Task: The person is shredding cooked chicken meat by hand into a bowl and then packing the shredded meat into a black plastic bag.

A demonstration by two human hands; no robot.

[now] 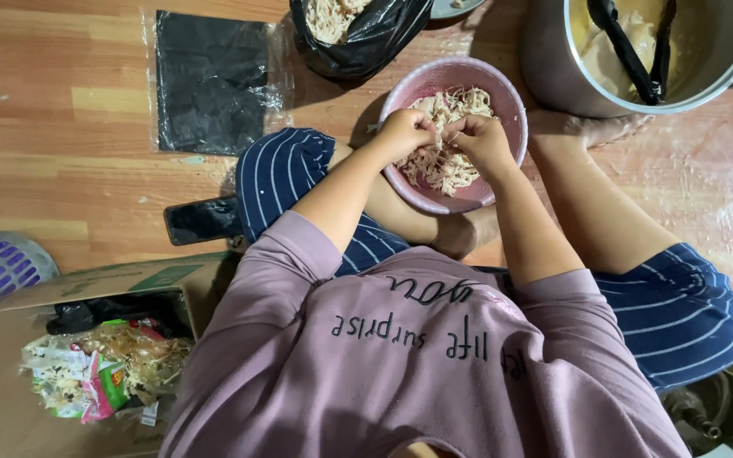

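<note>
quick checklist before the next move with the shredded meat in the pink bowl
1. Both hands over bowl: left hand and right hand together above the pink bowl - ok.
2. Meat inside bowl - ok.
3. Piece pinched between fingers - cannot tell.
4. Pot close by, tongs inside - ok.
5. Black bag open, shreds inside - ok.
6. Phone away from food - ok.

1. The bowl [502,110] sits on the floor [61,102] before the person's crossed legs, with shredded meat [443,165] in it.
2. The left hand [406,131] and right hand [481,140] meet over the bowl, touching the meat.
3. A pot [553,59] stands right of the bowl, tongs [634,51] inside.
4. A bag [375,38] lies behind the bowl.
5. A phone [201,220] lies left of the knee; a cardboard box [10,339] stands nearer, far left.
</note>
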